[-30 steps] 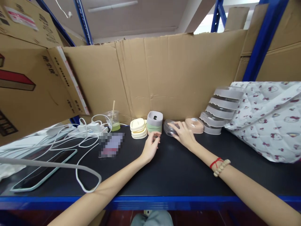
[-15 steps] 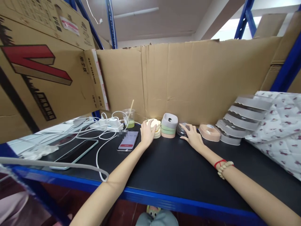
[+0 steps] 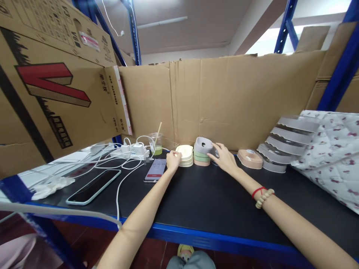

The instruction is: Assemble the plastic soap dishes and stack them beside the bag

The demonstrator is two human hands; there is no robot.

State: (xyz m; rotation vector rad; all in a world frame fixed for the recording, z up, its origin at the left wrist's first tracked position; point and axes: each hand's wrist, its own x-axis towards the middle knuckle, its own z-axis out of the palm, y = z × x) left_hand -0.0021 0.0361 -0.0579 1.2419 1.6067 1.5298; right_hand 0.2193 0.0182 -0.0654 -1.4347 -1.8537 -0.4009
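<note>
My left hand has its fingers bunched together at the left side of a stack of cream plastic pieces. Whatever the fingers may pinch is hidden. My right hand is open, thumb and fingers apart, with its fingertips at the right side of a rounded grey piece. That piece has a dark hole on top and sits on green and pink layers. A clear dark-looking round piece is partly hidden behind my right hand.
To the right are a peach piece and a leaning stack of grey-rimmed clear pieces, beside a white patterned quilted cloth. On the left lie two phones, white cables, a power strip and a cup with green liquid. Cardboard walls the back.
My left hand has drawn off the top of the cream stack to its left side, fingers now curled in. My right hand has shifted left and up, from the clear round piece to the grey piece.
</note>
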